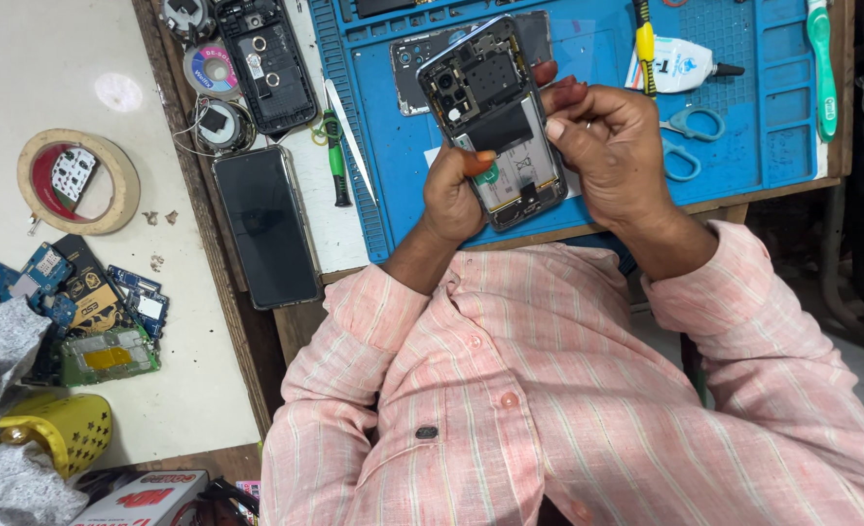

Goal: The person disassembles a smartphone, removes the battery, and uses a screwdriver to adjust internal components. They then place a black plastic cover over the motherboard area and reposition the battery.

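Gripping an opened smartphone [495, 122] with its back cover off, both hands are seen raised just above the near edge of the blue repair mat [393, 146]. The left hand [454, 190] is closed around the phone's near left corner, its thumb pressed onto the exposed interior near a green part. The right hand [612, 146] is curled against the phone's right edge, fingertips [560, 95] bent onto the frame; how firmly it is clamped cannot be told. The phone's long axis runs from far left, where the camera cluster sits, to near right, so that the lower end lies between the two hands and the upper end juts out free beyond them. Neither hand is clearly nearer; the body is shared between them.

Under the phone's far end a detached back cover [412, 68] is laid on the mat. Open mat is left to the left of the hands, bounded by a green-handled screwdriver [335, 156] and tweezers. To the right, small scissors [685, 136] and a glue tube [680, 66] are set close by. A dark phone [266, 224] is laid face up further left, off the mat, on the bench.
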